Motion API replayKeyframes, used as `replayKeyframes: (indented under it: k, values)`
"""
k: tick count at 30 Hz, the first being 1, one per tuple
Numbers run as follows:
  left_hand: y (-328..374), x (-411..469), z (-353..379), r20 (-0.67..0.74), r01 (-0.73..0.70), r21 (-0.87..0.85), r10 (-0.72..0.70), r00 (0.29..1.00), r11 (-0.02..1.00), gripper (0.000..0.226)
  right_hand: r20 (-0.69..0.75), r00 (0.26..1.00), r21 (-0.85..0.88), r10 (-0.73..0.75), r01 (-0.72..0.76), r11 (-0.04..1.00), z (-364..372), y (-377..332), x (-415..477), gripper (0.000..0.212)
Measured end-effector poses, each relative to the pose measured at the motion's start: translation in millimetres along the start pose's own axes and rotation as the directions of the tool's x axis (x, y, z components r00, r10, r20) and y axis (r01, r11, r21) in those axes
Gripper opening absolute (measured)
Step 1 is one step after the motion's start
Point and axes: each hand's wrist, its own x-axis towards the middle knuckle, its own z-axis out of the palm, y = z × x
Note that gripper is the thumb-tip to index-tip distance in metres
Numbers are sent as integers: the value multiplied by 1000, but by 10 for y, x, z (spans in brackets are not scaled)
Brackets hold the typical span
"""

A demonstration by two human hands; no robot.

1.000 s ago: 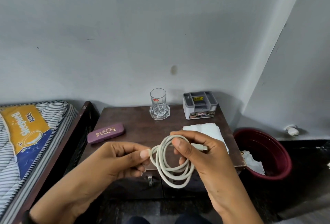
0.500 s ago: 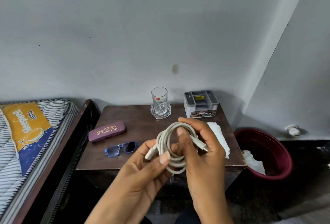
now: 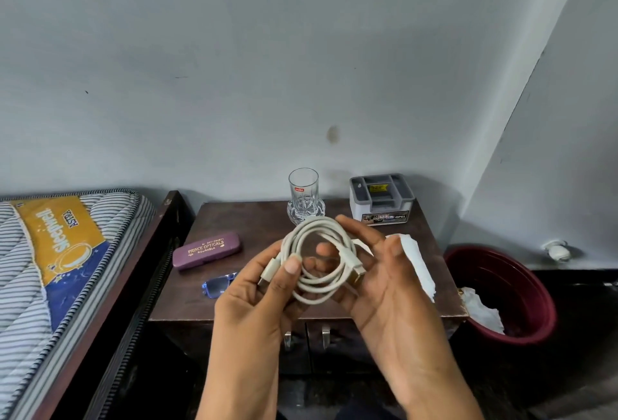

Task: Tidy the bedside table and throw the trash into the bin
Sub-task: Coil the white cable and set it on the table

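A coiled white cable hangs above the dark wooden bedside table. My left hand pinches one plug end with the thumb. My right hand cups the coil from the right, fingers spread behind the loops. On the table lie a purple glasses case, blue sunglasses partly hidden by my left hand, a white tissue, a clear glass and a grey-white organiser box. A dark red bin with white paper inside stands right of the table.
A striped mattress with a yellow and blue label lies on a dark bed frame to the left. Grey walls close the back and the right corner. The floor is dark below the table.
The coil has been raised a little and tightened. My left hand shifted up to pinch the plug end, and my right hand opened its fingers around the loops.
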Motion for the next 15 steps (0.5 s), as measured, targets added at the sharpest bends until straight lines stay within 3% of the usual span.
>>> replayKeyframes:
  k: [9, 15]
  values:
    - [-37, 13, -8, -40, -41, 52, 43, 998, 998, 28, 13, 999, -17, 40, -40, 999, -83, 16, -3, 56]
    - [-50, 51, -36, 15, 54, 9, -54, 998, 998, 33, -99, 994, -79, 37, -45, 996, -61, -1, 1, 38]
